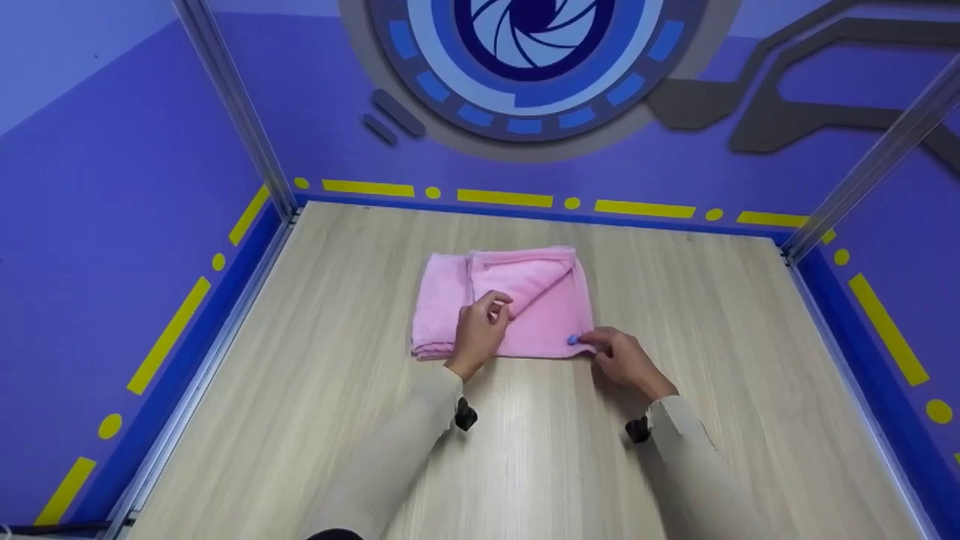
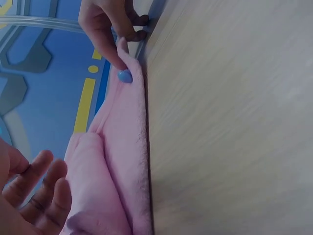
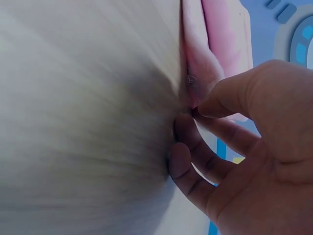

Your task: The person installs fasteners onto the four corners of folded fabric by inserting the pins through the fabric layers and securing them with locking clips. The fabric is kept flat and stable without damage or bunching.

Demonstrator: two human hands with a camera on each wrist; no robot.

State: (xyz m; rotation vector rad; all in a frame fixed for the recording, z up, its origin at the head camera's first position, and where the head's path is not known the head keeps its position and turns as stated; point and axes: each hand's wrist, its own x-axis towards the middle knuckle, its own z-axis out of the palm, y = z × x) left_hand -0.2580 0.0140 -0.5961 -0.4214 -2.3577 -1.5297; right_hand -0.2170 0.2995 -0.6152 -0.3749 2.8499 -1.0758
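Observation:
A folded, fleecy pink towel (image 1: 540,322) lies on the table, its upper layer turned back in a diagonal fold. My right hand (image 1: 622,360) pinches the towel's near right corner between thumb and index finger, as the right wrist view also shows. Right by those fingertips, a small rounded blue piece (image 2: 125,76) sits on the towel; I cannot tell what kind it is. Over the middle of the towel hovers my left hand (image 1: 481,330), fingers loosely bent with nothing between them. In the left wrist view its fingers (image 2: 44,186) appear beside the rolled-back layer.
The light wood-grain table (image 1: 337,315) extends around the towel. Blue panels with yellow markings, including a back wall (image 1: 300,97), enclose it on three sides. Metal posts (image 1: 240,105) rise at the back corners. A black device (image 1: 465,414) is worn at each wrist.

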